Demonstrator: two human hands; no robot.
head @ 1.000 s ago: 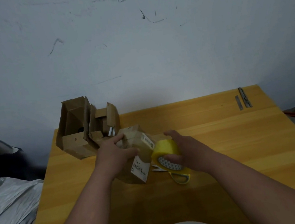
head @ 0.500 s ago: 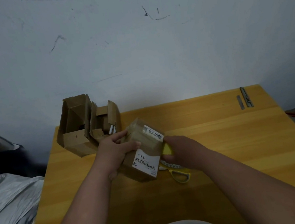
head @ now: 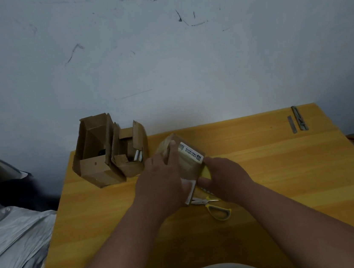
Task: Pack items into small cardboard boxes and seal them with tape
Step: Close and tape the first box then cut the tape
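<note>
A small closed cardboard box with a white label on it stands tilted on the wooden table. My left hand grips its left side, thumb over the top edge. My right hand is closed on a yellow roll of tape, pressed against the box's right side; most of the roll is hidden behind the hand and box. Two open cardboard boxes, a larger one and a smaller one with items inside, stand at the back left.
Yellow-handled scissors lie on the table just in front of the box. Two thin metal strips lie at the far right corner. A grey plastic sheet is bunched left of the table. The wall runs right behind the table.
My left hand has turned the small box so the label faces up and right. My right hand carried the tape roll up against the box's right side, mostly hiding it.
</note>
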